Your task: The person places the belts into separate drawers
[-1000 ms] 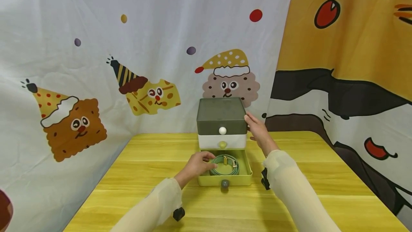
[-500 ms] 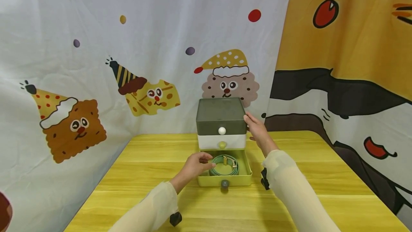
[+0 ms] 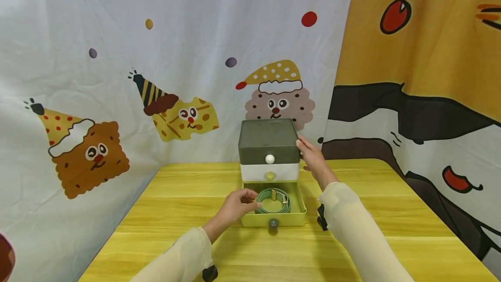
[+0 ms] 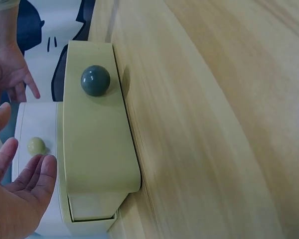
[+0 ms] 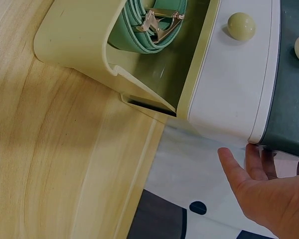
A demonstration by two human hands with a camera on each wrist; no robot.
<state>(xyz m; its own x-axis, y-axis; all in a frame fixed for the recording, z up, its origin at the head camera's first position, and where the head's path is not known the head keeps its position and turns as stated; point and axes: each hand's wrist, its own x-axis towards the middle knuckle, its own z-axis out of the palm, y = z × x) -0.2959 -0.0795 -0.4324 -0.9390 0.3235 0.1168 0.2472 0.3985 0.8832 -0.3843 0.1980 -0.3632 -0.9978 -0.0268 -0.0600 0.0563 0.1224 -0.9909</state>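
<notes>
A coiled green belt [image 3: 287, 205] with a gold-toned buckle lies in the pulled-out yellow bottom drawer [image 3: 254, 219] of a small three-tier drawer box [image 3: 270, 136]. My left hand [image 3: 235, 206] hovers at the drawer's left side beside the belt, its fingers loosely bent and holding nothing. In the left wrist view the fingertips [image 4: 47, 169] are apart from the drawer front. At the box's right side, my right hand [image 3: 316, 160] rests its fingers against the dark green top tier; the right wrist view shows those fingers [image 5: 254, 162] at the side wall, partly hidden behind it.
The box stands near the back of a yellow wood-grain table [image 3: 188, 186]. The white middle drawer [image 3: 254, 172] and the green top drawer are closed. Close behind hangs a printed curtain [image 3: 195, 34] with cartoon figures. A grey round knob [image 3: 273, 223] sticks out from the bottom drawer.
My left hand has drawn back slightly to the left and toward me, away from the coiled belt. The right hand, the box and the belt stay where they were.
</notes>
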